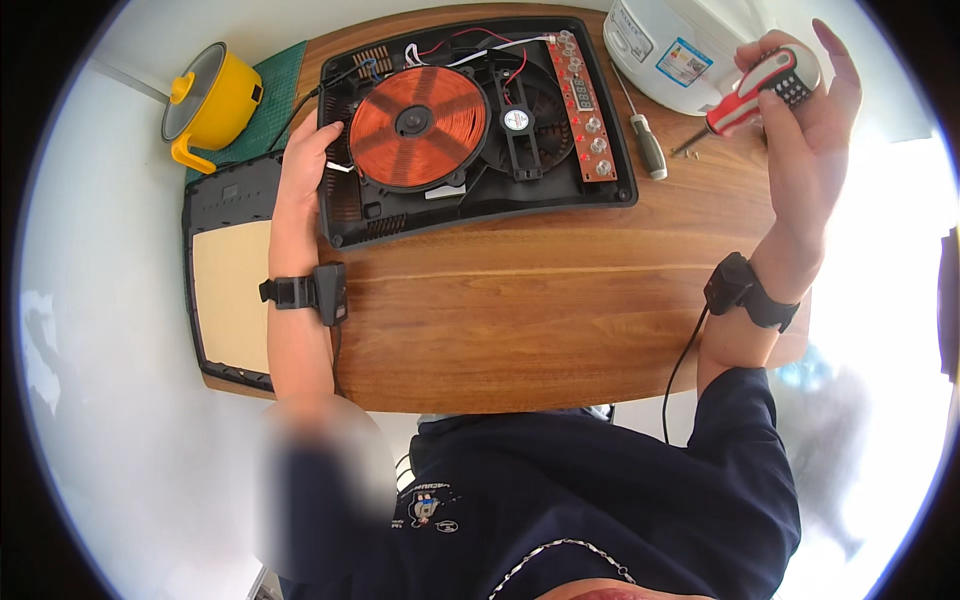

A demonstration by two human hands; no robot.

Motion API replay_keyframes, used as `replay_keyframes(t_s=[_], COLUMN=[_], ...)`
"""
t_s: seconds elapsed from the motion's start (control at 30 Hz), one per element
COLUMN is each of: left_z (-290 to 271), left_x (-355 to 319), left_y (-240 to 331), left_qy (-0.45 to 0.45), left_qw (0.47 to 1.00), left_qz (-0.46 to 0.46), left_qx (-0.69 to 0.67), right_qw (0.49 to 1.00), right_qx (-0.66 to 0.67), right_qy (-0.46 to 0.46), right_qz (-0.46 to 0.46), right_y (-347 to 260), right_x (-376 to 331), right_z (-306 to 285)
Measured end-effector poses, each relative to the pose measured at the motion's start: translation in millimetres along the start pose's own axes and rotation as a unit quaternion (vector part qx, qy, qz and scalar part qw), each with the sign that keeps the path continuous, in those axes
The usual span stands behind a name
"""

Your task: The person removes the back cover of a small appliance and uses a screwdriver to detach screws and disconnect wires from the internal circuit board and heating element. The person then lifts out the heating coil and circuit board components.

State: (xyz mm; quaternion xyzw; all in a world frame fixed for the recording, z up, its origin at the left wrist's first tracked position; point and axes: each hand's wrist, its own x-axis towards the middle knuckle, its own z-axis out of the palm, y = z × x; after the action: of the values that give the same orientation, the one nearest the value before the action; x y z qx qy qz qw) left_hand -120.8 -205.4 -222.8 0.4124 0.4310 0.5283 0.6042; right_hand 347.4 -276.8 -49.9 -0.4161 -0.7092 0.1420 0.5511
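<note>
One opened induction cooker base (480,120) sits at the far edge of the wooden bench (540,320), with one copper coil (418,125), one fan (516,120) and one red control board (585,105) showing. Left hand (305,165) rests on the cooker's left rim, fingers loosely spread on the black housing. Right hand (810,120) is raised over the far right corner, fingers wrapped around one red-and-white screwdriver (765,88). One second screwdriver, dark-handled (645,140), lies just right of the cooker. One white rice cooker (680,45) at the far right. One yellow pot (210,100) on a green mat (285,75), far left. One removed top panel (230,280) overhangs the left edge. One wrist strap per arm. White floor around.
</note>
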Motion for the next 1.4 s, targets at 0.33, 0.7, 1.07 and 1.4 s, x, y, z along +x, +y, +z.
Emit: replay_keyframes(t_s=[0.33,0.7,1.07,1.4], left_z=[-3,21,42,49], left_x=[47,93,118,124], left_y=[4,4,-10,-7], left_qy=[-0.025,0.022,0.042,0.053], left_qw=[0.997,0.995,0.993,0.992], left_qz=[0.007,-0.003,0.003,0.005], left_qx=[0.076,0.093,0.114,0.117], right_qw=[0.976,0.997,0.995,0.998], right_qx=[0.214,0.067,0.087,0.057], right_qy=[0.042,-0.017,-0.044,-0.031], right_qz=[-0.028,-0.015,0.028,-0.005], right_y=[54,145,198,211], right_x=[98,158,172,173], right_z=[66,108,103,108])
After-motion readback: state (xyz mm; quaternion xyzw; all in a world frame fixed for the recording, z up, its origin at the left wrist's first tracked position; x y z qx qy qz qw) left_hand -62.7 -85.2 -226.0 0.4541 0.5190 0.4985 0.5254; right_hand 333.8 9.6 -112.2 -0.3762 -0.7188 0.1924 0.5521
